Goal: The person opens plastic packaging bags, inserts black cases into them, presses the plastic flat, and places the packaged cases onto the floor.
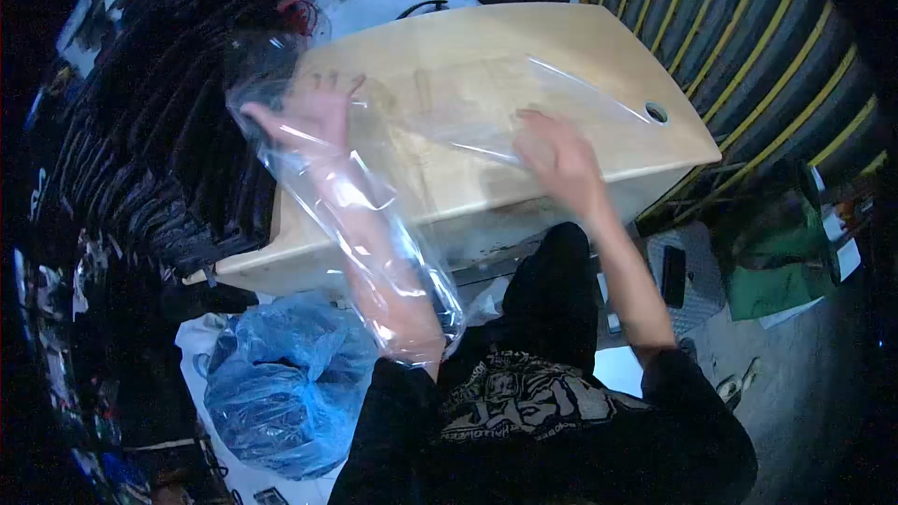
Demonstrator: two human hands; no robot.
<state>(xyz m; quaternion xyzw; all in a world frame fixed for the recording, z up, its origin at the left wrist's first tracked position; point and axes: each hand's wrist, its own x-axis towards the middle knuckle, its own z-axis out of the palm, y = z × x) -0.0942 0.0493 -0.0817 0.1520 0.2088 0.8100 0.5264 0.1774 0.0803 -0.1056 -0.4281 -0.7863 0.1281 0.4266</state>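
A clear plastic bag (379,243) is drawn over my left hand (318,117) and forearm like a sleeve. Inside it, the fingers of that hand are spread apart above the left part of the wooden table (449,33). My right hand (559,159) is over the table's middle, near its front edge, and blurred by motion. Beside it lies thin clear plastic (589,93), flat on the wood. Whether the right fingers touch or pinch this plastic cannot be made out.
A tall stack of black folded fabric (168,131) stands at the left, against the table. Below it sits a blue plastic bag (281,383). The tabletop has a round hole (657,112) at the right. Behind are black and yellow stripes (748,47); a phone (673,276) lies at lower right.
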